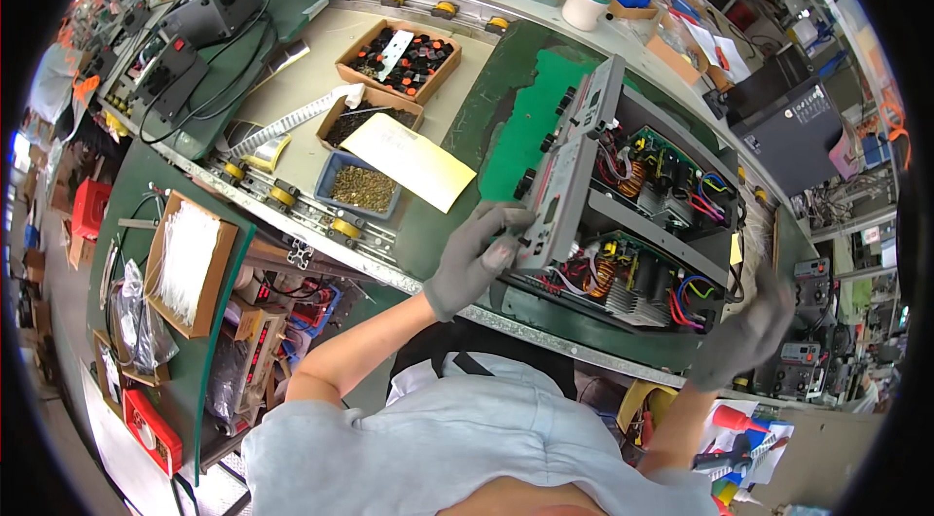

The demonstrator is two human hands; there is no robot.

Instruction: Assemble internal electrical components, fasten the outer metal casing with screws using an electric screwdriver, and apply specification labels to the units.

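Note:
Two grey electronic units [632, 205] with open tops stand side by side on the green bench; coils, boards and coloured wires show inside. My gloved left hand [479, 258] is at the near unit's front panel [556, 200], its fingers curled and closed round the panel's near corner. Whether they also pinch a small knob there is hidden. My gloved right hand [747, 336], smeared by motion, is beside the rear end of the near unit, close to its red and blue wires [689, 302]. What it touches, if anything, cannot be made out.
Left of the units are a box of black and orange knobs [409, 61], a blue tray of brass-coloured screws [358, 187] and a yellow paper [413, 161]. Rollers [282, 193] line the bench edge. A box of white ties [190, 268] sits on the side table.

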